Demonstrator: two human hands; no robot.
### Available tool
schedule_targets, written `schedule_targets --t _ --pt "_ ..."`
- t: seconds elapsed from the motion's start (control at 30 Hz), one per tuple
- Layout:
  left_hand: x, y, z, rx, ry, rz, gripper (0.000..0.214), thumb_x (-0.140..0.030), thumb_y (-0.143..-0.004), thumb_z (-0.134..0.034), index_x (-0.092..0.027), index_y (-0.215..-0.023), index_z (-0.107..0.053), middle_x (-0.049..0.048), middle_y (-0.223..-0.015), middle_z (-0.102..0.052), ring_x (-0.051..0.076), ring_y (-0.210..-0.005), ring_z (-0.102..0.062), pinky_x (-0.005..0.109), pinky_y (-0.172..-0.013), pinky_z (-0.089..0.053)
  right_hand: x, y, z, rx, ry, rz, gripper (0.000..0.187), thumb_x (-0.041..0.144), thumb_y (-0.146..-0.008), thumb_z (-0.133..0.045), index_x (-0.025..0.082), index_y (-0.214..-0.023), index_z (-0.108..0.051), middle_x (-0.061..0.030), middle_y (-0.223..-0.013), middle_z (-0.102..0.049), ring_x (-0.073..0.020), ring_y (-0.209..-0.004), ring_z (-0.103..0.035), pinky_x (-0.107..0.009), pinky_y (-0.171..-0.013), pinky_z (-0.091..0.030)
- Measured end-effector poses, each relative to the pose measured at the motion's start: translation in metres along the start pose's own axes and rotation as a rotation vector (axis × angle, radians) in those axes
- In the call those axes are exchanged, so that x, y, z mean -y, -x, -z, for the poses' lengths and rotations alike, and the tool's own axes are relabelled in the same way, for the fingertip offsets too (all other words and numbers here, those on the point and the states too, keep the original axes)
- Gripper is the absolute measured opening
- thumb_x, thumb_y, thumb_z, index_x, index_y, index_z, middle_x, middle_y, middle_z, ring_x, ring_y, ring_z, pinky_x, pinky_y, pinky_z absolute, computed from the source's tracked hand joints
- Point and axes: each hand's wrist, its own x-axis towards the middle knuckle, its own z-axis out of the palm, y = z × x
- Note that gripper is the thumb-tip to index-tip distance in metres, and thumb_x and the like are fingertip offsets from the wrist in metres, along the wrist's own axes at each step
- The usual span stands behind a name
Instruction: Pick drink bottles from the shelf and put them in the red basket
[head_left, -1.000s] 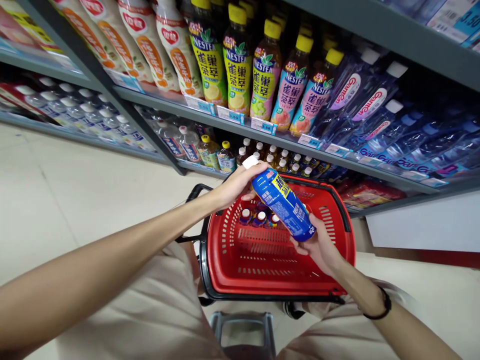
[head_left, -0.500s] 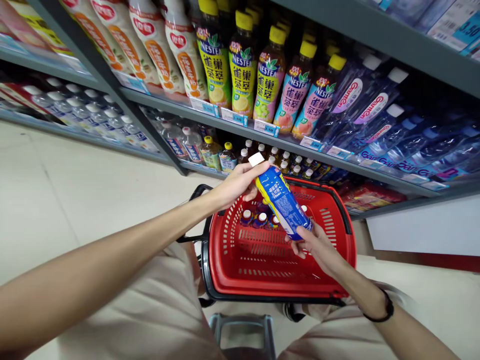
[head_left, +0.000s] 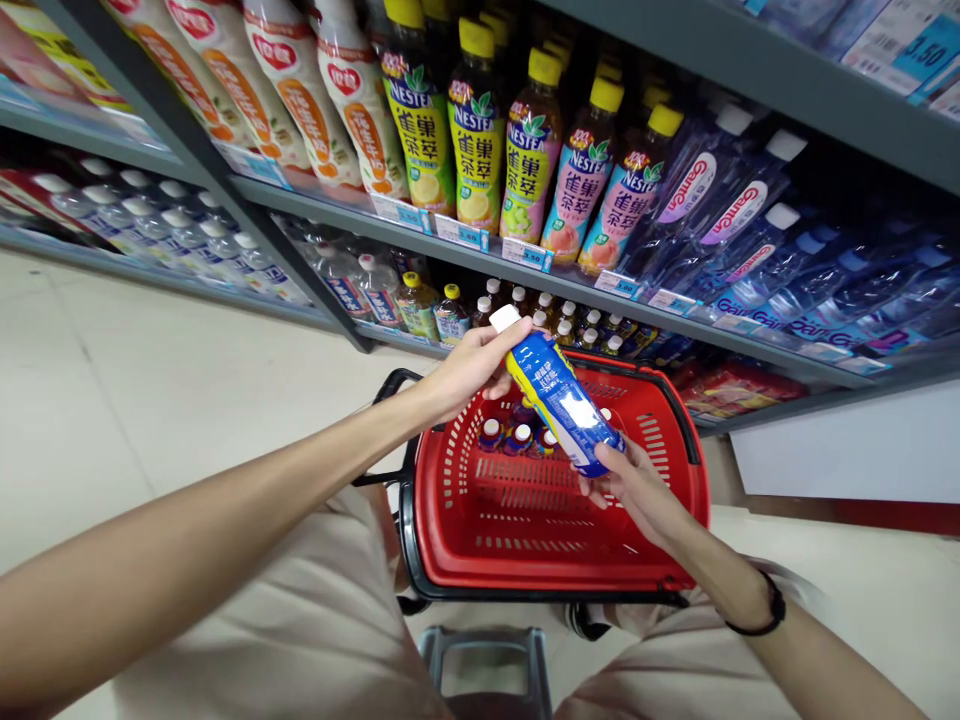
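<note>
A blue and yellow labelled drink bottle (head_left: 564, 405) with a white cap lies tilted between my two hands, cap end up and to the left. My left hand (head_left: 484, 362) is closed round its neck, thumb on top just below the cap. The bottle's base rests in the fingers of my right hand (head_left: 626, 475), with that thumb pressed on the label. Under the bottle sits a red shopping basket (head_left: 525, 568) with black handles. Several white-capped bottles (head_left: 519, 437) stand inside the basket, partly hidden by the held one.
Ahead rises a grey shelf unit (head_left: 315, 205) with NESTEA bottles (head_left: 475, 140), milk-coloured drinks (head_left: 281, 85) and Ganten water (head_left: 739, 215). Dark bottles with white caps (head_left: 566, 318) fill its lower shelf behind the basket. Between my legs is a grey stool (head_left: 486, 640).
The bottle has turned slightly in my hands, and a bright glare now shows on its label. Shelf and basket have shifted a little left in view.
</note>
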Motion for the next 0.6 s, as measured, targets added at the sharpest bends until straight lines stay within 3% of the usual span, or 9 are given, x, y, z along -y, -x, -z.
schedule_targets --t 0.2,0.4,0.6 --pt "0.0029 -0.0016 -0.0015 0.002 0.037 0.046 0.051 -0.064 -0.086 -0.071 -0.014 -0.080 -0.066 0.0039 -0.067 -0.063 0.002 -0.035 -0.031 0.021 -0.032 -0.016 0.0016 0.0025 -0.0005 0.010 0.013 -0.028 0.055 0.062 -0.073 -0.088 0.016 -0.094 -0.066 -0.0049 -0.073 -0.073 -0.0119 -0.046 -0.058 -0.022 -0.041 -0.039" --pt "0.0033 -0.0001 -0.0014 0.043 0.065 0.003 0.041 -0.054 -0.084 -0.075 -0.014 -0.091 -0.068 0.0022 -0.068 -0.064 0.003 -0.037 -0.036 0.020 -0.033 -0.019 0.0028 0.0058 -0.0020 0.069 -0.018 -0.076 0.058 0.070 -0.077 -0.080 0.015 -0.090 -0.068 -0.0051 -0.069 -0.071 -0.0107 -0.043 -0.054 -0.022 -0.039 -0.037" --pt "0.0019 -0.0017 -0.0017 0.011 0.042 0.000 0.045 -0.056 -0.081 -0.078 -0.015 -0.081 -0.062 0.0029 -0.073 -0.064 0.001 -0.037 -0.031 0.021 -0.034 -0.015 -0.0001 0.0018 0.0014 0.023 0.076 -0.008 0.054 0.067 -0.078 -0.081 0.016 -0.089 -0.067 -0.0069 -0.072 -0.071 -0.0157 -0.053 -0.062 -0.024 -0.043 -0.044"
